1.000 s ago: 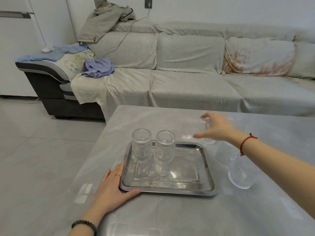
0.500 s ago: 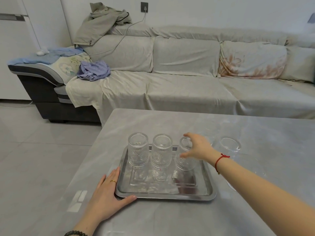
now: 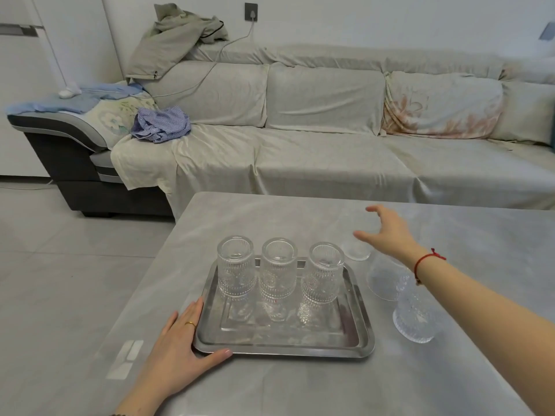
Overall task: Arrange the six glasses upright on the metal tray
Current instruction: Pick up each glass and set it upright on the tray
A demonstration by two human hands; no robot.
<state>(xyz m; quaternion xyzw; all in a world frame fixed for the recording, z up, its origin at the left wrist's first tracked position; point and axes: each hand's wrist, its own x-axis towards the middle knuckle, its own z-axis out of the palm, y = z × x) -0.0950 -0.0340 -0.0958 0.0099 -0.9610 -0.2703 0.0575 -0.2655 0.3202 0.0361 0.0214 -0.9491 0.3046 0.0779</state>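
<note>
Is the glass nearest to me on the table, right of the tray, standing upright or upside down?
Upside down. The glass rests on its wide rim, narrow base up.

Glossy, mirror-like metal tray (image 3: 365,321), ribbed clear glasses (image 3: 236,267), smooth matt grey table (image 3: 300,385), creased cloth-draped sofa (image 3: 315,151).

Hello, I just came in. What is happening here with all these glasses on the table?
A person is setting glasses on a metal tray. Three glasses stand in a row along its far side. The left hand lies flat on the table against the tray's near left corner. The right hand is open and empty, reaching toward a glass on the table to the right of the tray. Two other glasses wait there too.
</note>
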